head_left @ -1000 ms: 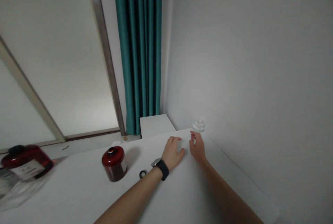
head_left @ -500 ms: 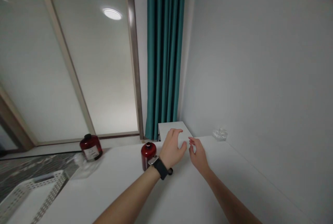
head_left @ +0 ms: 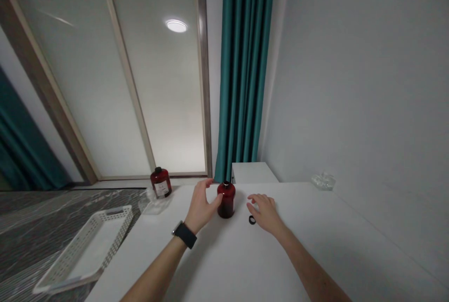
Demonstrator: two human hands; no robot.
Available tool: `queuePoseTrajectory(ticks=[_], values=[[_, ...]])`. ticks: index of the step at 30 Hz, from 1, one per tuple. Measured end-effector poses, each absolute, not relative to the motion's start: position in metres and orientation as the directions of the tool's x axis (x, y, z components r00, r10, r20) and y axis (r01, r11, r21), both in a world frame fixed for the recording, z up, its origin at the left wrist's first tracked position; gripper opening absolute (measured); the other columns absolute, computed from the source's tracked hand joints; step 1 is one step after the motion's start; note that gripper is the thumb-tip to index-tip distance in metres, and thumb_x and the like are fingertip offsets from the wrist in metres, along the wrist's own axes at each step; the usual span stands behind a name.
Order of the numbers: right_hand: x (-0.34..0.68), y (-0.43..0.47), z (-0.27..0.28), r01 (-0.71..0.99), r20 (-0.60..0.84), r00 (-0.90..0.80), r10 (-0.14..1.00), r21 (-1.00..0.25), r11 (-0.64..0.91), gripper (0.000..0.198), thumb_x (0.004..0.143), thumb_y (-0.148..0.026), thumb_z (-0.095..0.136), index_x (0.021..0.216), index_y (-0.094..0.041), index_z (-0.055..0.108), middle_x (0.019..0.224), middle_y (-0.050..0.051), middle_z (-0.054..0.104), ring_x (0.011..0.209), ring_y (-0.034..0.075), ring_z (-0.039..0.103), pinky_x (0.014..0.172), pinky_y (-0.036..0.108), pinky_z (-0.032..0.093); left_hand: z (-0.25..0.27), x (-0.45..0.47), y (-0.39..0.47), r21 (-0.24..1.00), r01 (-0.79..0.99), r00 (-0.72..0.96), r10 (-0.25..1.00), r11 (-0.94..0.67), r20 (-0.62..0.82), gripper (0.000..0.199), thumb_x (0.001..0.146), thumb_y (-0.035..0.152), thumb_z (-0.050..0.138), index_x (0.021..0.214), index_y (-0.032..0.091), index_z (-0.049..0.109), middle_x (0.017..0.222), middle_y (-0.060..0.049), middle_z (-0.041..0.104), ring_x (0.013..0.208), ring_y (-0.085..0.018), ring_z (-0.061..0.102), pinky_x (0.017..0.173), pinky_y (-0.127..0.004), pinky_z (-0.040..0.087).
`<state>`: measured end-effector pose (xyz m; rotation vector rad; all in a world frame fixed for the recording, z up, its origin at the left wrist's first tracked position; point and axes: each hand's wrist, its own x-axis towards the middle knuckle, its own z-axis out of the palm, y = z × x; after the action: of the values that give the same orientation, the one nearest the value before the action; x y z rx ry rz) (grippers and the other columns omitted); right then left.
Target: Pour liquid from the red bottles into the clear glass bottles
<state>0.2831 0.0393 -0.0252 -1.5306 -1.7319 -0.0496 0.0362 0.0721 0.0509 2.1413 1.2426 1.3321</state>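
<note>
A dark red bottle (head_left: 226,206) stands upright on the white table (head_left: 224,260). My left hand (head_left: 201,206), with a black watch (head_left: 185,234) on its wrist, is open just left of that bottle. Its thumb overlaps the bottle's edge; whether it touches I cannot tell. To the bottle's right, my right hand (head_left: 266,213) is open, its fingers loosely curved and nothing in them. Near its thumb a small black ring-shaped piece (head_left: 252,220) lies on the table. A second red bottle (head_left: 161,184), with a black cap and a white label, stands farther back at the left.
Clear, shiny pieces (head_left: 156,204) lie in front of the labelled bottle. Left of the table is a white perforated basket (head_left: 115,241). A clear glass-like object (head_left: 323,181) sits by the wall at right. Behind the table are a white cabinet (head_left: 252,172) and a green curtain (head_left: 245,68).
My hands have moved apart, the left one to the left side of the nearer bottle. The black ring-shaped piece now shows fully. The camera view has turned left.
</note>
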Motion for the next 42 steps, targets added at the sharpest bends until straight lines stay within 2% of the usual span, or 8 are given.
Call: queuePoseTrajectory(ticks=[5,11,19,22,28,31,35,42], values=[[0.280,0.020,-0.032,0.894,0.507,0.025,0.862,-0.398,0.208,0.018,0.089,-0.031,0.058,0.103,-0.023,0.065,0.098,0.006,0.069,0.095,0.026,0.061,0.084,0.040,0.038,0.004,0.032,0.079,0.719,0.471,0.215,0.857,-0.511,0.468,0.060,0.078,0.034,0.068,0.130,0.017,0.044,0.123,-0.013,0.057,0.116,-0.030,0.057,0.099,-0.049,0.048],[0.276,0.008,-0.033,0.929,0.444,-0.021,0.896,-0.322,0.181,0.027,0.086,-0.035,0.064,0.109,-0.022,0.061,0.104,0.009,0.066,0.101,0.030,0.058,0.087,0.041,0.038,-0.008,0.051,0.089,0.805,0.382,0.191,0.891,-0.455,0.413,0.080,0.068,0.035,0.079,0.135,0.013,0.043,0.134,-0.018,0.053,0.121,-0.033,0.056,0.106,-0.052,0.041],[0.269,0.006,-0.035,0.936,0.401,-0.063,0.914,-0.293,0.194,0.004,0.087,-0.023,0.060,0.091,-0.023,0.061,0.093,0.005,0.069,0.094,0.027,0.061,0.081,0.038,0.037,-0.001,0.063,0.084,0.859,0.256,0.189,0.894,-0.444,0.406,0.059,0.070,0.020,0.077,0.124,0.016,0.055,0.119,-0.010,0.067,0.111,-0.027,0.063,0.102,-0.045,0.044],[0.269,0.004,-0.033,0.922,0.395,-0.093,0.914,-0.312,0.229,0.006,0.087,-0.017,0.058,0.086,-0.023,0.061,0.086,0.003,0.068,0.089,0.025,0.061,0.078,0.037,0.038,0.006,0.049,0.074,0.853,0.273,0.193,0.894,-0.445,0.405,0.058,0.070,0.021,0.077,0.124,0.015,0.055,0.118,-0.011,0.066,0.110,-0.027,0.062,0.100,-0.045,0.046],[0.260,0.002,-0.024,0.855,0.415,-0.146,0.898,-0.404,0.326,0.017,0.094,-0.019,0.049,0.104,-0.024,0.063,0.091,0.004,0.066,0.086,0.022,0.062,0.079,0.037,0.045,0.014,0.008,0.040,0.782,0.332,0.203,0.850,-0.527,0.486,0.061,0.072,0.023,0.073,0.128,0.017,0.050,0.122,-0.011,0.063,0.112,-0.028,0.061,0.099,-0.047,0.047],[0.249,-0.001,-0.017,0.770,0.519,-0.149,0.842,-0.474,0.428,0.020,0.096,-0.021,0.048,0.104,-0.025,0.065,0.090,0.005,0.064,0.087,0.023,0.061,0.080,0.037,0.047,0.012,-0.003,0.028,0.723,0.368,0.201,0.810,-0.584,0.551,0.058,0.074,0.023,0.070,0.128,0.018,0.048,0.121,-0.011,0.062,0.112,-0.028,0.060,0.099,-0.047,0.047],[0.238,-0.010,-0.005,0.650,0.670,-0.046,0.741,-0.544,0.531,0.014,0.095,-0.021,0.052,0.102,-0.024,0.063,0.095,0.006,0.063,0.091,0.023,0.060,0.082,0.037,0.049,0.007,-0.004,0.022,0.516,0.500,0.274,0.692,-0.696,0.668,0.069,0.069,0.023,0.075,0.132,0.018,0.046,0.122,-0.013,0.059,0.111,-0.032,0.057,0.096,-0.049,0.047],[0.232,-0.023,0.013,0.534,0.699,0.077,0.711,-0.631,0.563,0.020,0.098,-0.021,0.048,0.110,-0.026,0.064,0.096,0.005,0.061,0.091,0.020,0.060,0.081,0.034,0.049,0.008,0.003,0.012,0.294,0.610,0.369,0.592,-0.736,0.716,0.073,0.068,0.024,0.076,0.134,0.017,0.046,0.118,-0.014,0.061,0.105,-0.031,0.058,0.088,-0.044,0.048]])
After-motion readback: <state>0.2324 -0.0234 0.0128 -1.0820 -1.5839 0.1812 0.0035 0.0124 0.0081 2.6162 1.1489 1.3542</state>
